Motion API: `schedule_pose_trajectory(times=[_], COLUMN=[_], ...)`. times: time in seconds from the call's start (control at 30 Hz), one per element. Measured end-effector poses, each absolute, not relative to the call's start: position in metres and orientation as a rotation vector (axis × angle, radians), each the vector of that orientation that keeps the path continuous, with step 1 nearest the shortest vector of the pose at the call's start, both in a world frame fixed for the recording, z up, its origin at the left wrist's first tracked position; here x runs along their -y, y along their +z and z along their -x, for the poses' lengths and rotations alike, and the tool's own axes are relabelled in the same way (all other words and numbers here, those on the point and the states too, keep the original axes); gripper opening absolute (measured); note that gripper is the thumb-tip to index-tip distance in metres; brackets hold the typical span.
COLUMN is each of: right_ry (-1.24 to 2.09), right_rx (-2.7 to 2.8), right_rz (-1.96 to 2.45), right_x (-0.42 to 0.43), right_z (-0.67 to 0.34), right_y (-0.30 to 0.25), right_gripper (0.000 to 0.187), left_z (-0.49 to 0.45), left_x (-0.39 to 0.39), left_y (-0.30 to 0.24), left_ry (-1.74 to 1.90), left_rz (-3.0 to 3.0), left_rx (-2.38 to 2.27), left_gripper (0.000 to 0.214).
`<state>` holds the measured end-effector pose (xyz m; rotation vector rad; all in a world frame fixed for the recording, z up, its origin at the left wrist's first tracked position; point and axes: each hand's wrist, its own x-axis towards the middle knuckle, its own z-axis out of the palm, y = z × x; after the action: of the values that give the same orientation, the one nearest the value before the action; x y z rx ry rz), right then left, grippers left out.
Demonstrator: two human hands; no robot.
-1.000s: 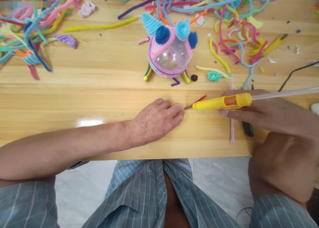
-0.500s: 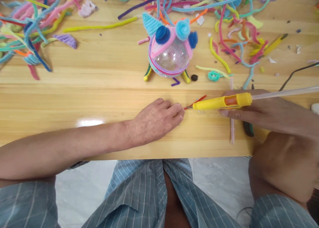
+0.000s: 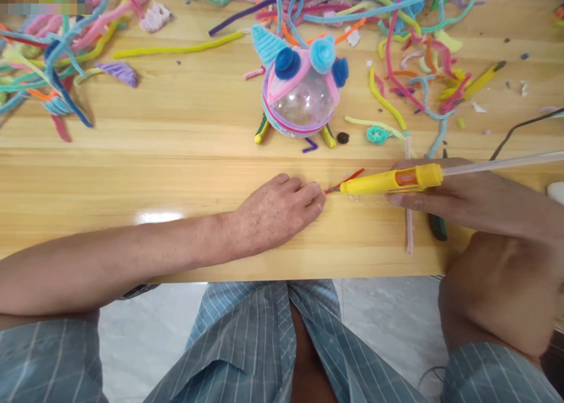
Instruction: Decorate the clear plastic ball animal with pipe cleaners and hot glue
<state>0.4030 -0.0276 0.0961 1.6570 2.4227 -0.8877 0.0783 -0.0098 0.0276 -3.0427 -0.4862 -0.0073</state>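
Observation:
My right hand [image 3: 436, 191] is wrapped round a yellow hot glue gun [image 3: 374, 182], with a clear glue stick [image 3: 502, 163] sticking out of its back. The gun's metal nozzle meets a thin red pipe cleaner [image 3: 352, 176] close to my left fingertips. Fingers bent, my left hand [image 3: 286, 212] pinches the near end of that red piece just above the table. Beyond the hands stands a clear ball figure [image 3: 304, 97] with pink bands, blue fuzzy coils and a light-blue cone. A small black coil [image 3: 342, 137] lies beside its yellow foot.
Tangled pipe cleaners [image 3: 57, 56] cover the table's far left, and more [image 3: 423, 68] spread over the far right. A pink strip [image 3: 409, 227] and dark-handled pliers [image 3: 437, 227] lie by my right hand. A teal coil [image 3: 376, 134] and the gun's black cord [image 3: 515, 130] are nearby.
Hardly anything differs. Both hands, the glue gun and the red pipe cleaner keep their places, with only a slight shift of the view.

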Motion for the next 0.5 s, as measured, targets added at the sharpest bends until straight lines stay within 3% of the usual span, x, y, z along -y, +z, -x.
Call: schedule_pose_trajectory(times=[0.27, 0.5], right_ry=[-0.898, -0.878], right_rx=[-2.391, -2.432], right_rz=[-1.672, -1.681], right_x=[0.0227, 0.0256], right_z=[-0.4021, -0.4040], right_y=[0.0966, 0.0951], right_gripper=[0.054, 0.043], left_z=[-0.0776, -0.0772], left_x=[0.0091, 0.0101], left_y=[0.0279, 0.0275], left_ry=[0.011, -0.001], left_rz=[3.056, 3.041], left_rx=[0.498, 0.490], left_gripper=[0.038, 0.037])
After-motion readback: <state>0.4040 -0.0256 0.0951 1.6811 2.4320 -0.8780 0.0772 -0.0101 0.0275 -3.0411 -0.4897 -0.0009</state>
